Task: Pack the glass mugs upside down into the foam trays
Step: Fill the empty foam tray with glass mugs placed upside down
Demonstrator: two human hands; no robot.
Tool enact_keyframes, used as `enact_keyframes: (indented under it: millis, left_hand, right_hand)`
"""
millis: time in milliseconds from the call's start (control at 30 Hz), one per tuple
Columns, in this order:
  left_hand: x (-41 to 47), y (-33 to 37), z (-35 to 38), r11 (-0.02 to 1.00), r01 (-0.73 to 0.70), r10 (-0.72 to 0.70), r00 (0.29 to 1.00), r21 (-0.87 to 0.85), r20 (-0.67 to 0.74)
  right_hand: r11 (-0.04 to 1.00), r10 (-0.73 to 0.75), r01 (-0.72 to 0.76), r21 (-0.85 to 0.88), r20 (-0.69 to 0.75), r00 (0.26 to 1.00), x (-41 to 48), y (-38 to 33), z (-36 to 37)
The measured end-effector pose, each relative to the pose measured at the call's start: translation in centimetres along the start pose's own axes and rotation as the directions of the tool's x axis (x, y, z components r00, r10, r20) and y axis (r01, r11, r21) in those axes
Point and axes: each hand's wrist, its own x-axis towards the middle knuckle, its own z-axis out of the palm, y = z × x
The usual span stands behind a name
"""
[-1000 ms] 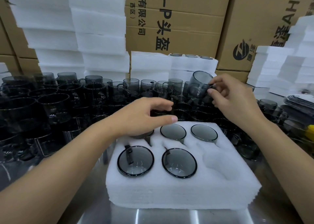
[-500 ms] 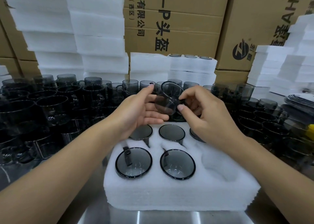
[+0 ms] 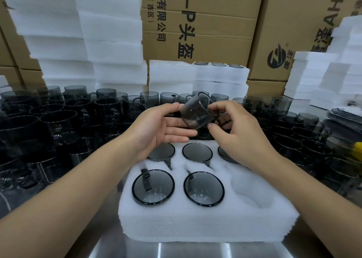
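Note:
A white foam tray (image 3: 195, 224) lies in front of me with several smoky glass mugs set bottom-up in its pockets, such as the near-left mug (image 3: 153, 187) and the near-middle mug (image 3: 203, 188). The near-right pocket (image 3: 251, 189) holds nothing. Above the tray's far row, both hands hold one grey glass mug (image 3: 195, 111), tilted with its base toward me. My left hand (image 3: 158, 128) cups it from the left. My right hand (image 3: 238, 129) pinches it from the right, by the handle side.
Many loose dark glass mugs (image 3: 58, 120) crowd the metal table (image 3: 192, 251) to the left, behind and right of the tray. Stacks of white foam trays (image 3: 109, 42) and cardboard boxes (image 3: 205, 22) rise behind. A yellow item (image 3: 358, 150) sits at the right edge.
My right hand brought a mug from the right-hand pile to the centre; my left hand rose off the tray to meet it. The mug has turned between both hands.

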Motion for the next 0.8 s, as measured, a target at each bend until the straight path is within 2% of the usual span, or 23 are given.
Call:
enact_keyframes:
  millis: [433,667,800]
  left_hand:
    - [0.1,-0.2,-0.3,0.995,-0.079,0.079,0.997,-0.055,-0.009]
    - [0.4,-0.5,-0.2,0.997,-0.070,0.070,0.997,-0.029,-0.020]
    - [0.4,-0.5,-0.2,0.996,-0.083,0.082,0.996,-0.014,-0.038]
  right_hand:
    - [0.999,0.006,-0.004,-0.050,0.026,1.000,-0.5,-1.5,-0.5]
    - [0.977,-0.159,0.166,-0.133,0.063,0.985,-0.4,-0.9,-0.4]
    - [0.971,-0.192,0.196,-0.136,0.043,0.981,-0.4,-0.6,-0.4]
